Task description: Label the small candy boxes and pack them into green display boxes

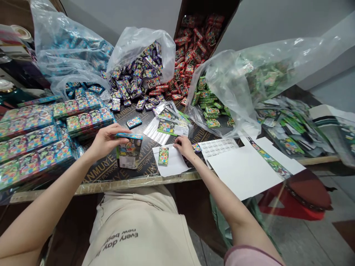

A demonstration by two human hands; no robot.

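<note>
My left hand (pixel 107 141) grips a clear packet (pixel 129 152) with a printed card and a blue box at its top, held upright over the dark board. My right hand (pixel 184 147) rests on the board with fingers curled, next to a small purple box (pixel 196 147) and touching the edge of a white paper (pixel 172 161). A small green box (pixel 163 155) lies on that paper between my hands. A loose blue box (pixel 134 122) lies further back.
Finished packets are stacked at the left (pixel 33 144). Plastic bags hold blue (pixel 69 48), purple (pixel 138 70) and green boxes (pixel 249 81); red boxes (pixel 194 48) spill from a carton. Printed cards (pixel 170 123), a sticker sheet (pixel 219 146) and white sheets (pixel 246 171) lie right.
</note>
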